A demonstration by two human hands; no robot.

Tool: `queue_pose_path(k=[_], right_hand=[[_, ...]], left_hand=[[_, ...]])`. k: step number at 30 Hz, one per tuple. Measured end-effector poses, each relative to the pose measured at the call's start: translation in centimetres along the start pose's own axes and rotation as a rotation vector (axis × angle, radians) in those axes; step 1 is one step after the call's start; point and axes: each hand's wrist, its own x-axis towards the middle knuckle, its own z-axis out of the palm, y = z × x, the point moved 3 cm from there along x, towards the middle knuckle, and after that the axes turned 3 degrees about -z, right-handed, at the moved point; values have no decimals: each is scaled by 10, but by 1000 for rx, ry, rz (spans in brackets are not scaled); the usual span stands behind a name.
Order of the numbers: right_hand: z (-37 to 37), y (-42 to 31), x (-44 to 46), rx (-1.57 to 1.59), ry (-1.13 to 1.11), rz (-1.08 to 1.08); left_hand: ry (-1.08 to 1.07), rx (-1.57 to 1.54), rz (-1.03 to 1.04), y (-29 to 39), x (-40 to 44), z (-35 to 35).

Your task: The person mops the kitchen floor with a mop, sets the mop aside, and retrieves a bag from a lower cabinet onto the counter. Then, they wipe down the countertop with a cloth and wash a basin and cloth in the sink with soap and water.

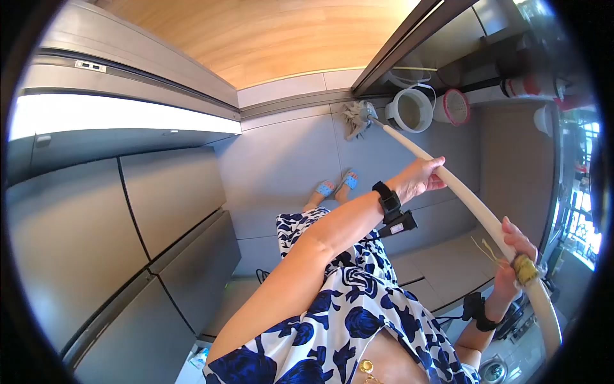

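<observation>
A mop with a long pale handle runs diagonally from the lower right up to its grey-beige cloth mop head, which rests on the tiled floor by the door track. My left hand is closed round the middle of the handle. Higher up the pole, my right hand grips it beside a yellowish wrapped band with loose strands; the handle partly covers that palm. Just right of the mop head stands a white bucket with murky contents. Both wrists wear black straps.
A pink-rimmed bin sits right of the bucket. Grey cabinets line the left side, and a dark sliding-door frame rises at the back. Beyond the threshold lies a wood floor. My feet in blue slippers are on grey tiles.
</observation>
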Motion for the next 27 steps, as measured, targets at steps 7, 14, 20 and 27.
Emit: queue_pose_path(k=[7,14,20,27], right_hand=[[-45,-62,34,250,-146,-235],[-56,-126,70,378,-171,-436],[-41,-146,85,417,-146,-529],[-19,-117,108,437,-120,-567]], left_hand=[[-170,-88,-44,9,-60,72],[-351,-155,-64,13,-109,120],[-501,-196,-62,14,-128,136],[-565,-253,3,24,-148,138]])
